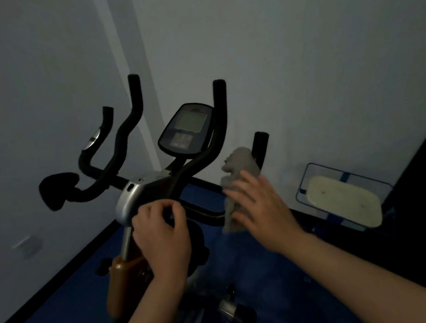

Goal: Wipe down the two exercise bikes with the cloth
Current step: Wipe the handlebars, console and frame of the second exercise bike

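Observation:
An exercise bike (138, 197) with black foam handlebars and a silver clamp stands in the room corner. Its console (186, 130) with a grey screen tilts toward me. My left hand (161, 231) grips the handlebar stem just below the silver clamp. My right hand (259, 208) presses a grey cloth (238, 169) against the right handlebar (260, 145), the cloth wrapped round the bar where it bends. An orange frame post (119, 278) shows below my left hand. Only one bike is in sight.
White walls meet close behind the bike. The floor (254, 272) is blue. A clear plastic bin (342, 194) with a pale lid sits on the floor at the right, next to a dark panel. A wall socket (28, 246) is low on the left.

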Demonstrator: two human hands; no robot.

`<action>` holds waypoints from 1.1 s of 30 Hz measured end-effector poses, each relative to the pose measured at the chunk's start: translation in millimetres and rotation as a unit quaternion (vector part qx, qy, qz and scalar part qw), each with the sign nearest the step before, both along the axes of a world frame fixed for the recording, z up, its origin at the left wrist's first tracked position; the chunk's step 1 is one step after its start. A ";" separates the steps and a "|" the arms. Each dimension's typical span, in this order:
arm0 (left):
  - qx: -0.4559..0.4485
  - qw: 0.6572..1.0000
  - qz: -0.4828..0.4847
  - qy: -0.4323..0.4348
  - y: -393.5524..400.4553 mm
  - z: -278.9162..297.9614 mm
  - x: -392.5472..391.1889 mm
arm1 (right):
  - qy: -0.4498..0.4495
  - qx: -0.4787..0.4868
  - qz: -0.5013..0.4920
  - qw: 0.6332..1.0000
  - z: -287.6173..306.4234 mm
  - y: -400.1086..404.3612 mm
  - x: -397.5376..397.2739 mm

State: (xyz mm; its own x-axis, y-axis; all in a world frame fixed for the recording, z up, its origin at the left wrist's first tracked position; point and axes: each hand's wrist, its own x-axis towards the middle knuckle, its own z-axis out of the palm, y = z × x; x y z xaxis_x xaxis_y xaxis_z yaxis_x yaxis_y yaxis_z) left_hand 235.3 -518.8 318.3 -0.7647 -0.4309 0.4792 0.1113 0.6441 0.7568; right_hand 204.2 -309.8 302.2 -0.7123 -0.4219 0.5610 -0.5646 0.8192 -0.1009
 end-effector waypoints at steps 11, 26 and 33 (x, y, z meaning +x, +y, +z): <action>-0.006 0.989 -0.141 -0.039 35.2 10.6 -35.7 | -0.270 -0.502 -0.148 0.808 -13.4 -64.2 21.7; -0.043 0.993 -0.077 -0.084 35.9 10.1 -34.0 | -0.106 -0.600 -0.115 0.785 41.3 -15.4 -91.0; -0.043 0.993 -0.056 -0.100 38.0 9.9 -35.8 | 0.034 -0.352 -0.038 0.935 44.7 12.8 -104.5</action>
State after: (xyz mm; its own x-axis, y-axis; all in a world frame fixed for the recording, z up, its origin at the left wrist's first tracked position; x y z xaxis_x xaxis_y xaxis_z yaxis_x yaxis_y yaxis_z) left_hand 199.4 -480.8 328.2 -0.8888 -0.3019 0.3449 0.0396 0.6990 0.7140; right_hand 99.7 -297.0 346.9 -0.6773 0.1192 0.7260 -0.5323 0.6018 -0.5954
